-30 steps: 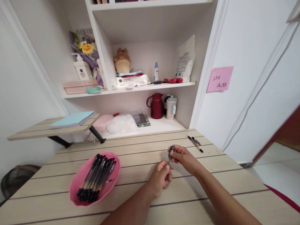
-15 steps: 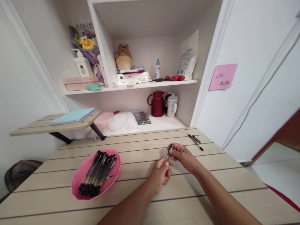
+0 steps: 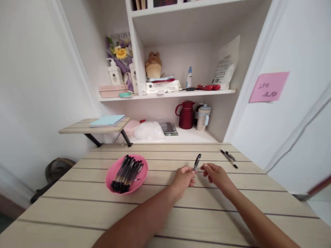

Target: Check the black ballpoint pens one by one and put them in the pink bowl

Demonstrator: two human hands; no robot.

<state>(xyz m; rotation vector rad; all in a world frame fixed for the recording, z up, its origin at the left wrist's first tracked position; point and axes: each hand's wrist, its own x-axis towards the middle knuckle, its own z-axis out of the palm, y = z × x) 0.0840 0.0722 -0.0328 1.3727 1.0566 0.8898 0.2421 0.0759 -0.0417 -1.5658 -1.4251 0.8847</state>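
Note:
Above the middle of the table, my left hand (image 3: 183,179) is closed around the lower part of a pen (image 3: 197,161). The pen stands tilted, its black capped end pointing up. Just right of it, apart from the pen, hovers my right hand (image 3: 215,175), with its fingers loosely bent and slightly apart and nothing visible in them. To the left, a pink scalloped bowl (image 3: 143,175) holds a bundle of several black-capped pens (image 3: 126,174). Beyond my right hand a loose pen (image 3: 229,158) and a short dark pen part (image 3: 231,156) lie on the table.
A small raised wooden shelf (image 3: 74,128) at the left carries pale blue paper (image 3: 108,120). Along the back of the table (image 3: 165,155) stands a white shelf unit with a red jug (image 3: 186,115), a lidded cup (image 3: 203,117) and a plastic bag (image 3: 149,131). A pink note (image 3: 269,87) hangs on the right.
My right hand has let go of the pen's capped end and moved a little right. My left hand keeps the pen. The head view has turned left, so everything sits further right.

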